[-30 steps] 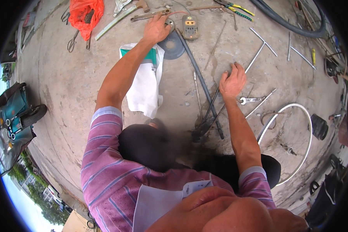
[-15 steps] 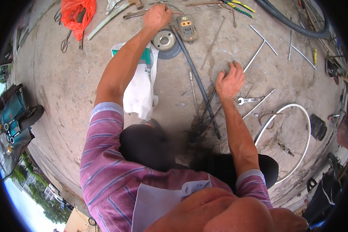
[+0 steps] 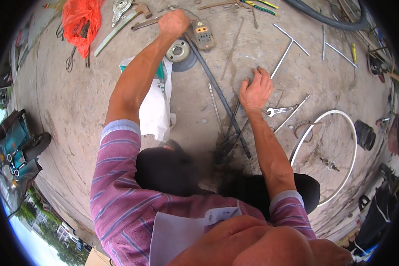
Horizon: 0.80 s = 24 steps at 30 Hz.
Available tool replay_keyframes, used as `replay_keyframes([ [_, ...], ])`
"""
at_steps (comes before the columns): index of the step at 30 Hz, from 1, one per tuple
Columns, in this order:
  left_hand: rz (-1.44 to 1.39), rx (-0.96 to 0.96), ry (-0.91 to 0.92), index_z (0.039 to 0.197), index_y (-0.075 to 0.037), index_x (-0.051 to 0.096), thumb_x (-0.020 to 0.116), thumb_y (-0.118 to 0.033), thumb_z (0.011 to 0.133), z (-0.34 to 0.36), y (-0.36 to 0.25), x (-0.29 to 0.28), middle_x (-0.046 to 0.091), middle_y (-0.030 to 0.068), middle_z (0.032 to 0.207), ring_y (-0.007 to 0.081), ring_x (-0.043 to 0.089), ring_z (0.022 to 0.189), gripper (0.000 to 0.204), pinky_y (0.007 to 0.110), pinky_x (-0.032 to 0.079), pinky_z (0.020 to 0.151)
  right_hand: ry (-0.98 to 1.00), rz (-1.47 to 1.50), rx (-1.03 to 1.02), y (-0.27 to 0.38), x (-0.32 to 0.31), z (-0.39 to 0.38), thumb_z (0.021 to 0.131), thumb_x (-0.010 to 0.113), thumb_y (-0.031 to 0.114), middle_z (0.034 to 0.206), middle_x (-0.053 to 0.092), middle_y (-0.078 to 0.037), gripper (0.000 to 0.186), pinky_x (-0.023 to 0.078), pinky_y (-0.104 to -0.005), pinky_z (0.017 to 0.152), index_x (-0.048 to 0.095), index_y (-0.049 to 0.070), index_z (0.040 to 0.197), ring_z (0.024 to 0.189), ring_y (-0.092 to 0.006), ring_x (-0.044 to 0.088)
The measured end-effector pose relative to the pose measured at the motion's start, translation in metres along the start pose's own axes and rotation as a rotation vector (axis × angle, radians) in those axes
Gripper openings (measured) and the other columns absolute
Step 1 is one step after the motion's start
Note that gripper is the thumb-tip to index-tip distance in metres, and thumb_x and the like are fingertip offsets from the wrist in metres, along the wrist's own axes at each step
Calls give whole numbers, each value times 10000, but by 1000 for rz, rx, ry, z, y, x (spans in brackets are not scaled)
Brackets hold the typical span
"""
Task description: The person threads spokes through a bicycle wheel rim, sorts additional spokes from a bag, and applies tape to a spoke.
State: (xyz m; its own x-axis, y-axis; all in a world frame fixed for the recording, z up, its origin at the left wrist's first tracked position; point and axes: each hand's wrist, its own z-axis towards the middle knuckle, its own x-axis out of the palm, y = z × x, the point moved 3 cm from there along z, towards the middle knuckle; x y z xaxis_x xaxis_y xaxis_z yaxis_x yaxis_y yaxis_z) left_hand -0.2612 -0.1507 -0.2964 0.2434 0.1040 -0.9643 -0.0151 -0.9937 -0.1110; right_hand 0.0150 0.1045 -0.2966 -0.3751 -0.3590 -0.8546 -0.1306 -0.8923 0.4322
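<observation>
Left hand (image 3: 174, 22) at end of brown wrench (image 3: 146, 24); fingertips hidden, cannot tell if they grip. Wrench lies on ground (image 3: 199, 66), near hammer (image 3: 115, 34). Right hand (image 3: 256, 90) loosely open, fingers bit bent, holding nothing, near long T-shaped metal bar (image 3: 282, 57).
</observation>
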Motion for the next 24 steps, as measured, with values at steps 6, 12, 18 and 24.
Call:
replay_keyframes([
  [6,-69,-41,2,1110,-117,751,655,-460,838,-2,-3,-2,722,196,1151,358,677,1117,448,442,532,954,1,-4,8,-2,0,-1,793,649,151,1304,564,-135,416,360,-505,1076,598,45,1193,1281,-346,490],
  [12,-136,-128,-85,1072,-70,743,691,-404,813,-6,19,-7,748,182,1056,319,714,1050,425,412,561,882,-6,21,18,-2,0,0,790,647,155,1304,559,-135,423,358,-515,1077,590,45,1194,1282,-345,488],
  [18,-564,53,-184,1018,-84,733,679,-270,818,-26,47,5,751,140,977,301,712,922,279,394,552,838,1,21,32,-2,0,0,783,641,158,1304,556,-135,429,356,-521,1076,589,44,1193,1284,-346,486],
  [24,-127,308,-132,1041,-118,747,602,-231,899,-38,31,17,719,161,1051,366,681,996,232,444,548,852,-21,35,15,-1,-1,1,782,636,155,1293,559,-146,422,354,-520,1078,596,36,1185,1277,-357,485],
])
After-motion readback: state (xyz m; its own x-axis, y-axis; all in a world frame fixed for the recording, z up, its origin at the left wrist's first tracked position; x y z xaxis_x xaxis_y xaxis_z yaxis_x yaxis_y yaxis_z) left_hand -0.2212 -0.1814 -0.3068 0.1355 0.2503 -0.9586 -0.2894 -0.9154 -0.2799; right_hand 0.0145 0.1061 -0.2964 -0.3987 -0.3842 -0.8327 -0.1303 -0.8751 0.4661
